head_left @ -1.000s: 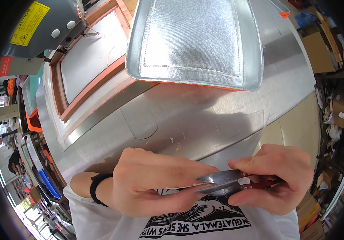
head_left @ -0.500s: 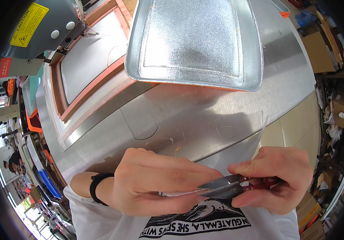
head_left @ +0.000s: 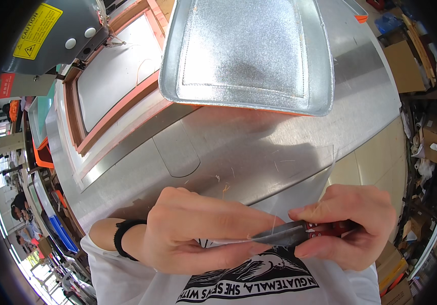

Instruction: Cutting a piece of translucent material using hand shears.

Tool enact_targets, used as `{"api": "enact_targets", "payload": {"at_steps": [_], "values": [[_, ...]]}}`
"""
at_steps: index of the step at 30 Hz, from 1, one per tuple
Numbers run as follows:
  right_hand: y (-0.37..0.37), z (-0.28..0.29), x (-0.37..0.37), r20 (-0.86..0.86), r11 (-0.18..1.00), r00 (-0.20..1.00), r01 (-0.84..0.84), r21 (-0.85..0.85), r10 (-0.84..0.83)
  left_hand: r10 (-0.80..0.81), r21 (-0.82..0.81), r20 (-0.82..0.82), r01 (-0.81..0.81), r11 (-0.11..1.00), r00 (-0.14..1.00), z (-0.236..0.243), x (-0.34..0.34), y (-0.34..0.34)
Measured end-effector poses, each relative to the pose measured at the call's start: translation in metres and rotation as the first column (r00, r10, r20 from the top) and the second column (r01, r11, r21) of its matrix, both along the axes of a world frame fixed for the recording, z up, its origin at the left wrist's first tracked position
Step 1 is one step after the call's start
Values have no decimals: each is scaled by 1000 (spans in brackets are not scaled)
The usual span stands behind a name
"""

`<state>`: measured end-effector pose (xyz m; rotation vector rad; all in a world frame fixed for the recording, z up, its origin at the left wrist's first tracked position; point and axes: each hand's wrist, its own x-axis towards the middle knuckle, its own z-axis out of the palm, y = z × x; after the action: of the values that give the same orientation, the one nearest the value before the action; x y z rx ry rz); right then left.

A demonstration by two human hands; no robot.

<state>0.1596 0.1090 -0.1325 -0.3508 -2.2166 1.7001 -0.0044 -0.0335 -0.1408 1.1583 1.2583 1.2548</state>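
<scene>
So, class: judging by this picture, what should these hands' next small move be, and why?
Probably the right hand should ease its squeeze so the red-handled snips open: their blades look closed together, tips right by the left hand.

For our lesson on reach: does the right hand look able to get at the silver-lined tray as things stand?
Probably yes, for a touch: nothing seems to stand between the right hand and the silver-lined tray, across the metal table. Grasping it would likely mean freeing the hand of the red-handled snips.
</scene>
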Motion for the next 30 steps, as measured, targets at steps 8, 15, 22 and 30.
{"api": "enact_targets", "payload": {"at_steps": [8, 15, 22, 30], "values": [[0, 0, -1, -17, 1000, 1000, -2, -4, 2, 36, 33, 8, -37, 999, 999, 0, -1, -5], [-1, 1, 0, -1, 999, 1000, -13, 31, 13, 88, 121, -60, -80, 989, 994, -13, 6, -8], [-3, 3, -2, 5, 999, 1000, 11, 48, -11, 90, 195, -65, -76, 978, 994, -18, 6, -7], [-2, 0, 0, -14, 996, 1000, 23, 85, -21, 113, 135, -101, -99, 986, 988, -15, 9, -9]]}}
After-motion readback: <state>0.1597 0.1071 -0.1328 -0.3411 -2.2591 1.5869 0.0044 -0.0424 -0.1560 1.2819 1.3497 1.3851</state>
